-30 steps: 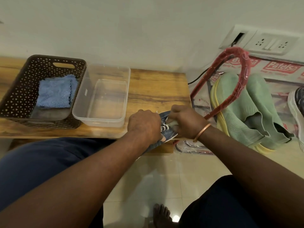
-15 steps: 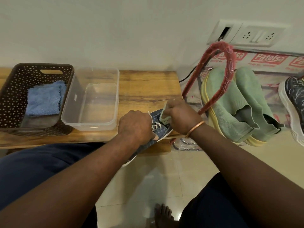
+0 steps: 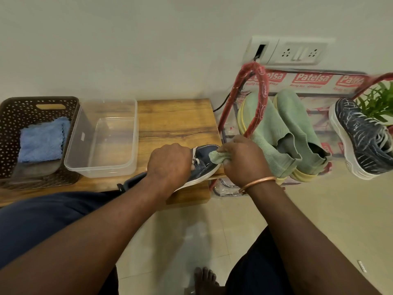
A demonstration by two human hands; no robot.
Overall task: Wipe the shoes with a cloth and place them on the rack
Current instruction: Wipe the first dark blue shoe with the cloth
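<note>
there, shoe (image 3: 205, 161) under left hand (image 3: 170, 165)

Four shoes were in view: one denim sneaker (image 3: 205, 161) under the left hand (image 3: 169, 165), two green slip-ons (image 3: 265, 133) and one dark sneaker (image 3: 361, 141) right of the right hand (image 3: 244, 160). There were two cloths: one green cloth (image 3: 217, 158) in the right hand and one blue cloth (image 3: 42, 141). One basket (image 3: 12, 116) and one clear tub (image 3: 102, 170) stood left of the hands.

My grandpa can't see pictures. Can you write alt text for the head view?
A person's left hand holds a blue shoe at the edge of the wooden table while the right hand holds a green cloth against its toe. Green shoes sit on the red rack beside it.
</note>
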